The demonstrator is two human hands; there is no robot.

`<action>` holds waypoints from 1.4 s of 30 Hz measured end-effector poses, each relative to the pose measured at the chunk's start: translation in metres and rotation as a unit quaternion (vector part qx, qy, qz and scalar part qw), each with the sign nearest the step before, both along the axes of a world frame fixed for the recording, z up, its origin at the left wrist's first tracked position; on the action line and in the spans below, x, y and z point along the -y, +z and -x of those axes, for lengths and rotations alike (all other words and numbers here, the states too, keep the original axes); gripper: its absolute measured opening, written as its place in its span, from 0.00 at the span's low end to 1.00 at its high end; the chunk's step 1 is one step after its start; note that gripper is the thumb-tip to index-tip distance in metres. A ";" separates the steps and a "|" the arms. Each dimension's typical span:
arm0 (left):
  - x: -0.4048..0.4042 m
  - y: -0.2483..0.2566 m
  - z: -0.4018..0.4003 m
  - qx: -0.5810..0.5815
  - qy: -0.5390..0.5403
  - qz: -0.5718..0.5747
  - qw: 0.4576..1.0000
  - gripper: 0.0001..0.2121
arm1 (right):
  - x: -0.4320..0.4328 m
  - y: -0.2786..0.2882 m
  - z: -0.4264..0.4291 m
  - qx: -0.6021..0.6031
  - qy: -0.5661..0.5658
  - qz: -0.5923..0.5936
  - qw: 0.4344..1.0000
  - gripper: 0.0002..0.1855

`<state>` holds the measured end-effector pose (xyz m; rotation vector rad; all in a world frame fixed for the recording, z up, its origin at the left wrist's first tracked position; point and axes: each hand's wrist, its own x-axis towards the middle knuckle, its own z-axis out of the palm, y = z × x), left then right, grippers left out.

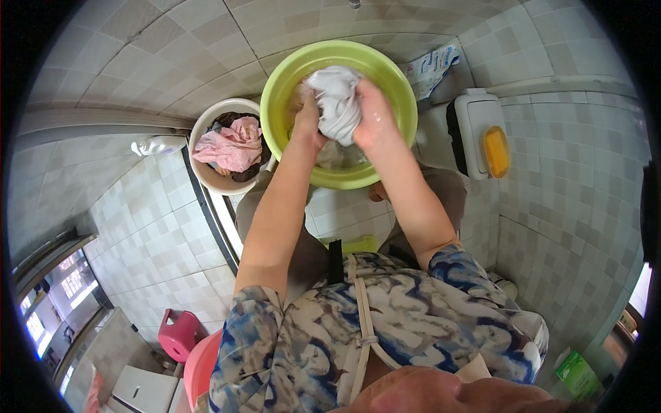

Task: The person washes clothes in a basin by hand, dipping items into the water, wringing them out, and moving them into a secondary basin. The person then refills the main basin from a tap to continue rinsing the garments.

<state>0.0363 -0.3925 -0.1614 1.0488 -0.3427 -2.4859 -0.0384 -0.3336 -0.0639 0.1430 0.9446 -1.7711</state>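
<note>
A bunched white cloth [338, 103], wet-looking, is pressed between my two hands above a lime-green plastic basin [397, 149]. My left hand [309, 121] grips its left side, the fingers partly hidden behind the fabric. On the other side my right hand [374, 113] holds the cloth, with a wet shine on the skin. Water and more pale fabric [335, 156] show in the basin below. Just left of it stands a cream bucket [198, 174] holding a pink cloth [232, 144] on top of dark garments.
A white bottle [157, 145] lies near the raised door sill at left. At right a yellow soap dish [497, 152] rests on a white lidded bin [472, 129]. Behind the basin leans a printed plastic bag [431, 69]. A pink stool [178, 334] stands lower left.
</note>
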 end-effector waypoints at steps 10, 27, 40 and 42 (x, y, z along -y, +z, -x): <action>-0.022 0.046 -0.008 0.046 0.066 0.139 0.987 0.09 | -0.021 -0.094 0.056 -0.651 0.193 -0.328 0.657 0.14; -0.034 0.053 -0.029 0.312 -0.522 0.643 0.465 0.14 | -0.020 -0.178 0.007 -0.753 0.385 -0.366 0.389 0.25; -0.002 0.059 -0.022 0.371 -0.468 0.616 0.513 0.28 | -0.030 -0.032 0.081 -0.623 0.226 -0.222 0.715 0.14; -0.013 0.061 -0.020 0.414 -0.403 0.643 0.503 0.36 | -0.039 0.012 0.075 -0.593 0.185 -0.186 0.761 0.15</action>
